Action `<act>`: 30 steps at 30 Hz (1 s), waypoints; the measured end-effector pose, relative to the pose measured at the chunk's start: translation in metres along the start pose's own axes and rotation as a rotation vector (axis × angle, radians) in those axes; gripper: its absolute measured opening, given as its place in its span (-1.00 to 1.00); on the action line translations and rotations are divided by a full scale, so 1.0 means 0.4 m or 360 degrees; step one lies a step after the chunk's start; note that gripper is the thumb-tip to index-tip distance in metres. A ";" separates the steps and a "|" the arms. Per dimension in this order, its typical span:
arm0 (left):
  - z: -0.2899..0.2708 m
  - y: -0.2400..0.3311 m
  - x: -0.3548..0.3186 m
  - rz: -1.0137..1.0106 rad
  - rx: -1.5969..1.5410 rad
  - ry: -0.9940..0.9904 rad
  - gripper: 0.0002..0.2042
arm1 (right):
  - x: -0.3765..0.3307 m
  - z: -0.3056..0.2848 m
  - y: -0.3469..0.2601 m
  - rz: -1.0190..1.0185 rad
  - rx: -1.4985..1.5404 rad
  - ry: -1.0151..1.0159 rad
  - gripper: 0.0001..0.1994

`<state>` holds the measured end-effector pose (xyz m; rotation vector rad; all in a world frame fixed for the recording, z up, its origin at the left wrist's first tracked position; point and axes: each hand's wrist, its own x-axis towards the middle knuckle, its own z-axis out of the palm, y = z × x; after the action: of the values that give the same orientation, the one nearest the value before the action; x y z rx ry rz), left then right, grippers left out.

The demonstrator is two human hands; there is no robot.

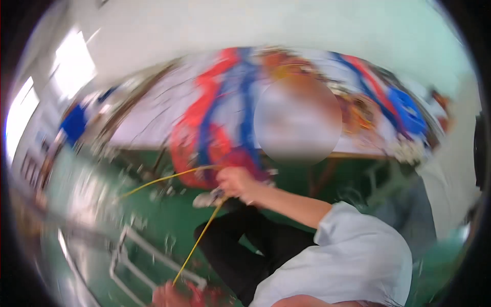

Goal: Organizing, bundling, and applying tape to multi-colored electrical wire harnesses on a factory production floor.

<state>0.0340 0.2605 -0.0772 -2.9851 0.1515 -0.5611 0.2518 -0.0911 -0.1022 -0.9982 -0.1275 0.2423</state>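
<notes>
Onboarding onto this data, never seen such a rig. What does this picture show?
No robot here: these are a person's bare hands, seen by a wide fisheye camera worn on their head, so straight edges bend. The right hand closes around a yellow cord, which runs down to the left hand at the lower edge; blur hides that grip. Beyond, a white-topped table bears red strips and blue strips, plus brownish-yellow tangles. A pale tubular frame shows at lower left.

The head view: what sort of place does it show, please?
Probably a wiring workshop, though blur hides detail: a long pale table bears red strands and blue strands, perhaps wires, and a yellow cord runs above the green floor.
</notes>
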 end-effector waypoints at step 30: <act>0.047 0.065 0.081 0.0501 -0.0554 0.1090 -0.76 | -0.123 0.361 0.210 0.0892 0.0206 -0.0613 -0.89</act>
<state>0.0690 0.2324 -0.0862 -2.8265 0.8219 -1.6175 0.1612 0.0575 -0.0951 -0.8321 -0.1775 0.9453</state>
